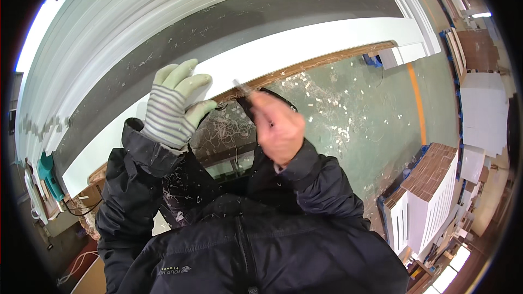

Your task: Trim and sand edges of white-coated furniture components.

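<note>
A long white panel (283,43) crosses in front of me on a dark grey surface (141,57). My left hand (173,100), in a pale green glove with a grey-striped back, lies at the panel's near edge. Its fingers are stretched out and the thumb stands apart, with nothing held. My right hand (279,128) is bare and smeared by motion. Its fingers are closed around a small hand tool (243,87) with a narrow grey metal blade, whose exact kind I cannot make out. The blade's tip is at the panel's near edge, right of my gloved fingers.
White strips (87,38) are stacked along the far side. Thin curled shavings (229,133) lie near my lap, and pale chips litter the green floor (370,120). At far left is a teal power tool (50,177). Stacked panels (430,201) stand at right, beyond an orange floor line (417,103).
</note>
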Motion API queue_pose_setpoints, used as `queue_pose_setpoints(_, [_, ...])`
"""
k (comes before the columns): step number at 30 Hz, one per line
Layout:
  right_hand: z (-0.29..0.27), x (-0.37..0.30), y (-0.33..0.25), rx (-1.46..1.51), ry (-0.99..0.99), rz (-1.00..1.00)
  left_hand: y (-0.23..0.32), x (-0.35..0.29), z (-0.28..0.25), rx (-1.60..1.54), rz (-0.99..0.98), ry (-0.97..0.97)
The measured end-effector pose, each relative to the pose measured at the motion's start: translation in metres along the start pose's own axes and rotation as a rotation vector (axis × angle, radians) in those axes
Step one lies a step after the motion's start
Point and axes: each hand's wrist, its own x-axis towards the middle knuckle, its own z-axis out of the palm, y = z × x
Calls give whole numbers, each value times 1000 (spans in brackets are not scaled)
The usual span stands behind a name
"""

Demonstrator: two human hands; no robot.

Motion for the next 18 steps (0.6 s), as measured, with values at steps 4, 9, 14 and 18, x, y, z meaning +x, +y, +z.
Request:
queue_pose_setpoints(4, [-39, 17, 13, -75, 147, 374, -2, -15, -31, 187, 24, 87])
queue_pose_setpoints(9, [4, -2, -4, -169, 33, 17, 0, -15, -15, -6, -38, 46])
queue_pose_setpoints(14, [-14, 0, -7, 86, 91, 377, -3, -28, -29, 166, -14, 118])
queue_pose_setpoints(18, [-2, -3, -5, -164, 85, 248, -14, -42, -25, -12, -71, 62])
